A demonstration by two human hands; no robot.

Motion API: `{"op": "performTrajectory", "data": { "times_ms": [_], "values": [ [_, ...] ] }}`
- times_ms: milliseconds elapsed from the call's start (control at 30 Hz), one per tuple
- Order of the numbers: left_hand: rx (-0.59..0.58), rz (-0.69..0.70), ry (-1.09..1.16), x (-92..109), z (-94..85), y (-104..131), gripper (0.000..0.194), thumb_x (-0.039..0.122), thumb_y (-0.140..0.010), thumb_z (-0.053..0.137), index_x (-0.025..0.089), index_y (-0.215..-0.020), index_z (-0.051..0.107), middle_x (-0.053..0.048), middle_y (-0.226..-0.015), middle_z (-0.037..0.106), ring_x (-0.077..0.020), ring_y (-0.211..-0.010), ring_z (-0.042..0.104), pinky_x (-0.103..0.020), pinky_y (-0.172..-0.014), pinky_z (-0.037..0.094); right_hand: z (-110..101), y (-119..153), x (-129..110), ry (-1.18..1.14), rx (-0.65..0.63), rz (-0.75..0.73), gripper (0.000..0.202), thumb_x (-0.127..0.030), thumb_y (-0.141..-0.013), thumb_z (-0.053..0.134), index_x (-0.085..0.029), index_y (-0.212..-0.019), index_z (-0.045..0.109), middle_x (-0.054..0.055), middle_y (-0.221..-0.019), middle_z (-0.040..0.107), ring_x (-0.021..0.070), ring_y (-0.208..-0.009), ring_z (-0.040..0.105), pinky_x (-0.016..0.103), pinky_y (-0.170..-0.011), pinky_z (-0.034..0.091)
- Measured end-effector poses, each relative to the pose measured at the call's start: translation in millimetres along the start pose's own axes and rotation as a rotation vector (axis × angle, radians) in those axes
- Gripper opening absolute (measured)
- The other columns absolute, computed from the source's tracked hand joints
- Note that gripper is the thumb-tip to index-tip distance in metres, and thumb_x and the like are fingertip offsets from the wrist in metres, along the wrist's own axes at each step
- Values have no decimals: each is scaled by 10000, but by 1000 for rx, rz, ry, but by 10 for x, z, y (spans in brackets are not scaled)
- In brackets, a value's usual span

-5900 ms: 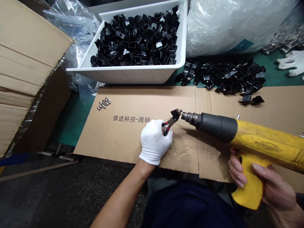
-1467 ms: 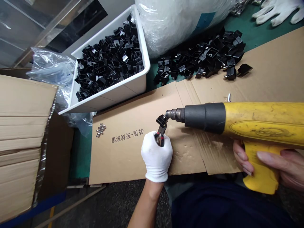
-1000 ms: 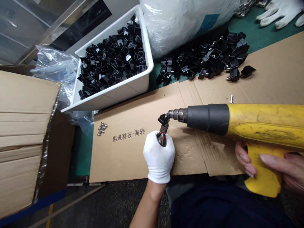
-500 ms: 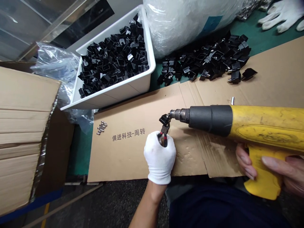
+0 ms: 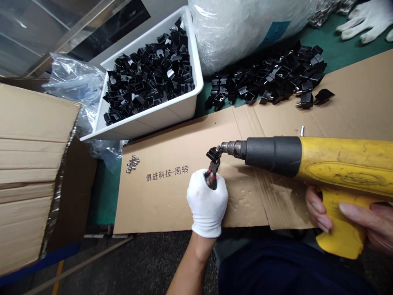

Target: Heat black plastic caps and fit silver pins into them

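Observation:
My left hand, in a white glove, is closed around pliers with red and black handles. At the tip of the pliers is a small black plastic part with a metal pin on it. My bare right hand grips the handle of a yellow heat gun. The gun lies level, pointing left, its stepped metal nozzle right beside the metal pin; whether they touch I cannot tell. Underneath is a flat cardboard sheet with printed characters.
A white bin full of black parts stands at the back left. More black parts are heaped beside a plastic-wrapped bundle. Small metal pins lie on the cardboard's left. A white glove is at the far right, a carton at left.
Both hands keep the same pose, and nozzle and black part stay together. The whole view has shifted very slightly.

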State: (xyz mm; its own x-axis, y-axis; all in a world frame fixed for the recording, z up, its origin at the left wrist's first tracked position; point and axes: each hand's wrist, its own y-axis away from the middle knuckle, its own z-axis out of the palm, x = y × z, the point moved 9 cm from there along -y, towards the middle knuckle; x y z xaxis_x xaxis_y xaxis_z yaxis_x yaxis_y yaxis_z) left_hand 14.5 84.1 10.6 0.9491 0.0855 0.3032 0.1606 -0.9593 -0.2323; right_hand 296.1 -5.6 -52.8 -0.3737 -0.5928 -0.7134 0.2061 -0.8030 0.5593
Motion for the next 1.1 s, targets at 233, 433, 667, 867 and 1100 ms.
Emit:
{"op": "performTrajectory", "data": {
  "times_ms": [233,433,667,867,1100],
  "values": [
    [-3,-12,16,-12,-6,-8,124,235,-908,577,232,-792,532,-10,-752,575,-191,-684,553,-309,-688,400,-39,-58,3,80,-190,-65,324,-538,-917,631,-242,-1019,717,111,-870,664,241,-662,598,368,-570,521],
    [-9,-17,21,-19,4,-9,131,235,-908,578,235,-789,521,-4,-744,570,-189,-673,545,-312,-688,400,-38,-63,-43,89,-149,-111,314,-524,-933,622,-233,-1002,718,106,-876,657,223,-638,595,347,-549,529],
    [0,-8,12,-13,-3,-6,135,232,-908,580,235,-787,520,-7,-743,571,-190,-682,556,-311,-695,417,-32,-43,-8,76,-171,-99,308,-519,-928,624,-237,-1010,715,108,-894,660,227,-646,596,354,-562,540],
    [4,1,8,-4,19,3,122,231,-905,581,232,-794,532,-13,-749,574,-196,-695,571,-314,-701,435,-68,-40,20,45,-134,-80,321,-524,-932,621,-231,-1031,708,106,-886,655,230,-659,590,358,-580,531],
    [-218,-5,281,-88,-91,-120,118,314,-950,631,211,-945,688,-46,-868,701,-206,-793,649,-332,-803,508,-58,-68,17,21,-162,-115,359,-567,-911,613,-233,-983,722,96,-802,638,230,-608,586,376,-549,528]
  ]
}}
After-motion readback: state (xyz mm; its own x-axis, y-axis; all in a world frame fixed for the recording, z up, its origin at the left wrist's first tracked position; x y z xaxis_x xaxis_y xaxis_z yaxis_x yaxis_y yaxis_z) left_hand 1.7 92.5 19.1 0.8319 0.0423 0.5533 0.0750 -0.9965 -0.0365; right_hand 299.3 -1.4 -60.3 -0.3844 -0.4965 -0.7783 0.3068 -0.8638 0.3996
